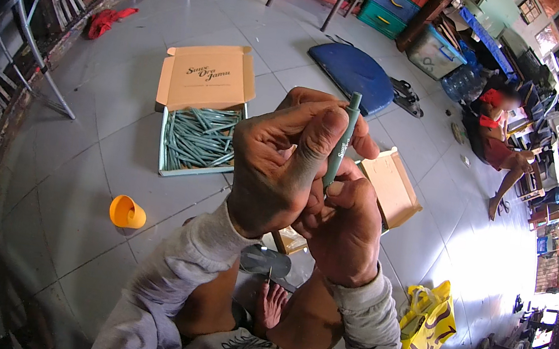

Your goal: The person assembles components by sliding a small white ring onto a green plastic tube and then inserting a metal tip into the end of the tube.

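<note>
A slim grey-green pen [341, 145] is held up in front of me, its narrow end pointing upward. My left hand [280, 157] grips its upper part between thumb and fingers. Below, my right hand [345, 230] pinches the lower end, fingers closed. Beyond my left hand an open cardboard box [207, 77], lid folded back, is filled with many similar pens [200, 139]. A second open cardboard box [395, 189] stands behind my right hand, mostly hidden by it.
An orange cup [127, 212] lies on the tiled floor at left. At right sits a yellow bag [428, 325]. A blue cushion-like pad [352, 77] and sandals [407, 97] lie farther off. Another person [502, 138] sits at far right. A metal-legged table [38, 62] edges the left.
</note>
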